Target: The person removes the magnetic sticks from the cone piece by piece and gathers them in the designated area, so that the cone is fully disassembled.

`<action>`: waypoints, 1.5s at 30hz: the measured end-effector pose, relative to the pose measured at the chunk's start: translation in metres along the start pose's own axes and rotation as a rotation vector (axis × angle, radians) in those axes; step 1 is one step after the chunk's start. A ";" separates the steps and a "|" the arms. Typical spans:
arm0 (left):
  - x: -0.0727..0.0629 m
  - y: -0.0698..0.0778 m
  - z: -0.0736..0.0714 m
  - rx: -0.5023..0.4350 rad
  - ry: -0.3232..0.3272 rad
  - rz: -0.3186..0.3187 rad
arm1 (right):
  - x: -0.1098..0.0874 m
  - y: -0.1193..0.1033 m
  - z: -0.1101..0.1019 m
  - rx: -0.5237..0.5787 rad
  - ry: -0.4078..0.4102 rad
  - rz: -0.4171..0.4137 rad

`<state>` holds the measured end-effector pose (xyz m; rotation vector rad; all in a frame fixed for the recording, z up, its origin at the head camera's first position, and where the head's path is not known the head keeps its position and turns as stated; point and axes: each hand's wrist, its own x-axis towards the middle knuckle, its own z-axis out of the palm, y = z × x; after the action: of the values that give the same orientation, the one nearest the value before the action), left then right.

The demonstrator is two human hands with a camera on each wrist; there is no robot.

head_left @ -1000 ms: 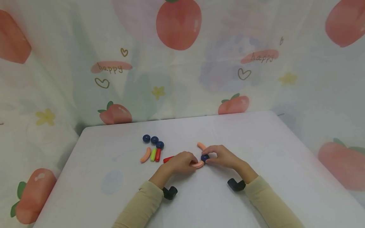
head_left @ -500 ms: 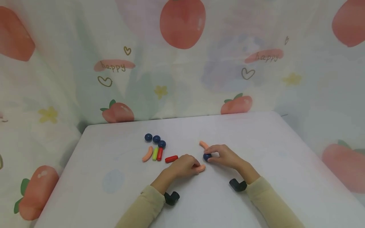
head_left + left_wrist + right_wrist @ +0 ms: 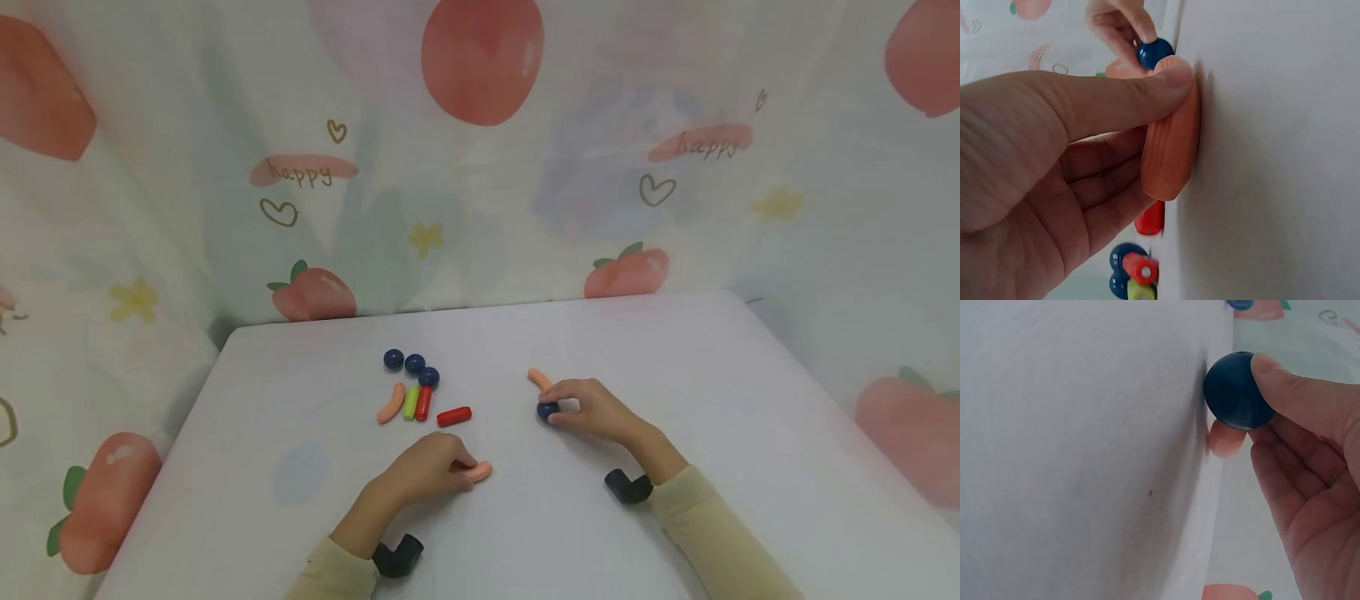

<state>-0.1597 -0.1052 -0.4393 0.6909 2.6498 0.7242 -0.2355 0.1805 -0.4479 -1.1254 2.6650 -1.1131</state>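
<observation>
My left hand [image 3: 427, 467] pinches a curved orange piece [image 3: 1169, 137], ridged and shaped like a small sausage, between thumb and fingers, close over the white table. To the right, my right hand [image 3: 596, 408] holds a glossy dark blue ball [image 3: 1239, 390] between thumb and fingers, right at the tabletop. Just beyond that hand lies another curved orange piece [image 3: 538, 378], partly hidden by the fingers in the head view. A red stick [image 3: 454, 416] lies between the hands, farther back than the left one.
Left of centre on the table [image 3: 600, 533] is a group: several blue balls [image 3: 393, 359] in a slanting row, a red stick [image 3: 423, 403], a green stick [image 3: 411, 402] and a curved orange piece [image 3: 391, 403]. A fruit-printed curtain [image 3: 465, 208] hangs behind the table.
My left hand has moved left and nearer to me with the curved orange piece, away from the blue ball, uncovering the single red stick. My right hand stays at the ball.
</observation>
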 end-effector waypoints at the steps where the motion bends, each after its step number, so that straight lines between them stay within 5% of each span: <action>1: -0.003 -0.003 -0.001 -0.020 0.005 -0.011 | 0.000 0.000 0.000 0.004 0.002 0.003; 12: -0.035 -0.041 -0.018 -0.063 0.057 -0.174 | -0.002 -0.001 0.000 0.025 -0.002 0.033; 19: -0.056 -0.061 -0.039 -0.074 0.109 -0.341 | -0.003 -0.001 0.003 0.070 -0.008 0.049; 24: -0.064 -0.074 -0.046 -0.072 0.164 -0.376 | -0.003 0.000 0.003 0.064 -0.008 0.055; 34: -0.069 -0.093 -0.058 -0.085 0.283 -0.420 | -0.003 0.000 0.000 0.058 -0.001 0.048; 45: -0.043 -0.104 -0.059 -0.107 0.411 -0.543 | 0.000 0.002 0.000 0.046 0.001 0.000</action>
<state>-0.1857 -0.2299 -0.4395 -0.2392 2.9187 0.9014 -0.2366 0.1818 -0.4493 -1.1179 2.6256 -1.1689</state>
